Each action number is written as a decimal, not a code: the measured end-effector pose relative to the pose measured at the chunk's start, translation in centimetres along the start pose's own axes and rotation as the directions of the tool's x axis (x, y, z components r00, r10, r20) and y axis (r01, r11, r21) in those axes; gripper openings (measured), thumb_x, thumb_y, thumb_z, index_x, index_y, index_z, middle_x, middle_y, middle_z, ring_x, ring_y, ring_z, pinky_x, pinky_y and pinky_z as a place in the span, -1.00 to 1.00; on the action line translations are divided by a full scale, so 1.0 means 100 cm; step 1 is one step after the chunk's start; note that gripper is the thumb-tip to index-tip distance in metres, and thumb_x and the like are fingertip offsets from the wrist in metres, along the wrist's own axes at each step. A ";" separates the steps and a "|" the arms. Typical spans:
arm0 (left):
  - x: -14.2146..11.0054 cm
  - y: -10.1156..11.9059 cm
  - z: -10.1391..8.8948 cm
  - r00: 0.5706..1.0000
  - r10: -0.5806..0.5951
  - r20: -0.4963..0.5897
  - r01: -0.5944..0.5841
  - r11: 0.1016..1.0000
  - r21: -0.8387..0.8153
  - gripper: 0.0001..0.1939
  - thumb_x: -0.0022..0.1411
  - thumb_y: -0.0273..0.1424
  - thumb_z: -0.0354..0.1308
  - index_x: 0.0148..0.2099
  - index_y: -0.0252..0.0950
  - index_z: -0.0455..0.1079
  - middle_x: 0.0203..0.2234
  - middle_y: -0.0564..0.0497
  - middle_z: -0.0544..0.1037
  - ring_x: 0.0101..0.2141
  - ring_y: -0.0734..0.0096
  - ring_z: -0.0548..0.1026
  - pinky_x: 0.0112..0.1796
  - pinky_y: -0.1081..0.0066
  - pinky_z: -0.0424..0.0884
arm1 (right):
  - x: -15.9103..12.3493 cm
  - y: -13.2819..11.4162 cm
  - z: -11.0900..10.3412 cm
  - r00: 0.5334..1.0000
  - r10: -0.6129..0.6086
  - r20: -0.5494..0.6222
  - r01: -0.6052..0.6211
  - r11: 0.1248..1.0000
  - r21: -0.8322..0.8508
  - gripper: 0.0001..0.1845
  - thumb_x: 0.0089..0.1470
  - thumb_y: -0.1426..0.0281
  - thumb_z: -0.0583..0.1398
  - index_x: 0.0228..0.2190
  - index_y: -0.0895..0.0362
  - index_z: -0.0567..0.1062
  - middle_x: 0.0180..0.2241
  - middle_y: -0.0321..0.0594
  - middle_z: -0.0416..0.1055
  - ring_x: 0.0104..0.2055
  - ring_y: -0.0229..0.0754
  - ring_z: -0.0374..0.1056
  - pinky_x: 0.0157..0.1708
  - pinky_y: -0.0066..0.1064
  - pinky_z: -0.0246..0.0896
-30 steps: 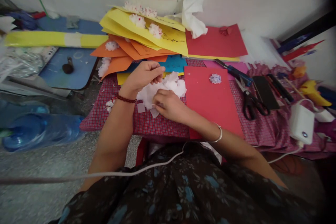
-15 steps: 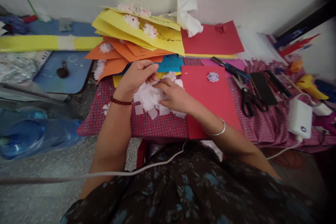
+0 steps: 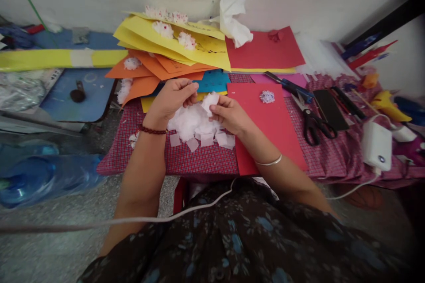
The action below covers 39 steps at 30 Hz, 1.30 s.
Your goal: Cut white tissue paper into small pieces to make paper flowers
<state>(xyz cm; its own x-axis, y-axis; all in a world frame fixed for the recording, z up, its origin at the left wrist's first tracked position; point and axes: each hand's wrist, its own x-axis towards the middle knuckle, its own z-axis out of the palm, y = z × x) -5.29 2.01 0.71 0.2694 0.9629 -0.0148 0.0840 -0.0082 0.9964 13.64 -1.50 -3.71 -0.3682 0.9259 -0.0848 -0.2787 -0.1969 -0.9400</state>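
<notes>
My right hand [image 3: 231,116] pinches a small white paper piece [image 3: 209,102] between thumb and fingers, over the near side of the pile. My left hand [image 3: 173,99] hovers at the pile's left with fingers curled and thumb pressed to them; whatever is between the tips is hidden. Below both hands lies a heap of white paper pieces [image 3: 187,124], with several small squares [image 3: 192,144] spread along its front edge. To the right, a red sheet [image 3: 265,132] bears a speckled paper pompom [image 3: 267,96].
Yellow sheets [image 3: 202,51] and orange sheets [image 3: 146,86] with white pompoms are stacked behind. Scissors [image 3: 312,130], a blue cutter [image 3: 295,88], a black phone [image 3: 330,109] and a white power bank [image 3: 376,146] lie right. A white cable [image 3: 186,213] crosses my lap.
My right hand has lifted a white paper piece from the heap and turned so that the piece shows. My left hand keeps its curled pose in nearly the same place.
</notes>
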 end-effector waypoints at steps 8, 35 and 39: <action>-0.006 0.005 0.004 0.990 0.024 0.140 -0.041 0.992 0.122 -0.74 0.25 -0.33 0.21 -0.48 -0.30 0.38 -0.61 0.06 0.47 -0.60 0.60 0.34 -0.54 0.56 0.27 | -0.001 -0.003 -0.004 0.995 0.098 0.011 -0.097 0.961 0.257 -0.63 -0.16 0.23 0.49 -0.42 0.09 0.45 -0.52 -0.45 0.38 -0.54 -0.43 0.28 -0.49 -0.55 0.37; -0.004 -0.002 -0.005 0.989 0.016 0.147 -0.014 1.000 -0.018 -0.60 0.05 -0.14 0.41 -0.50 -0.24 0.29 -0.65 0.10 0.39 -0.64 0.60 0.32 -0.60 0.51 0.20 | -0.003 -0.003 0.002 0.996 -0.045 -0.076 0.046 0.999 0.010 -0.57 0.01 0.03 0.37 -0.36 0.07 0.38 -0.50 -0.43 0.40 -0.52 -0.40 0.32 -0.45 -0.51 0.37; -0.003 -0.004 -0.008 0.998 -0.007 0.064 0.014 0.994 -0.104 -0.60 0.05 -0.15 0.39 -0.49 -0.23 0.26 -0.69 0.16 0.31 -0.65 0.61 0.30 -0.59 0.48 0.20 | -0.002 -0.004 0.000 0.995 0.006 -0.097 0.001 0.997 0.075 -0.54 0.01 -0.01 0.36 -0.31 0.06 0.38 -0.48 -0.40 0.42 -0.49 -0.37 0.35 -0.44 -0.49 0.39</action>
<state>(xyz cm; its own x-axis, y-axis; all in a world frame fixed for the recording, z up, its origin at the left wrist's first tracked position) -6.16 1.95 0.42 0.3295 0.9438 -0.0275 -0.0130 0.0336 0.9994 13.82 -1.66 -3.33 -0.2822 0.9515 -0.1223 -0.3451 -0.2196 -0.9125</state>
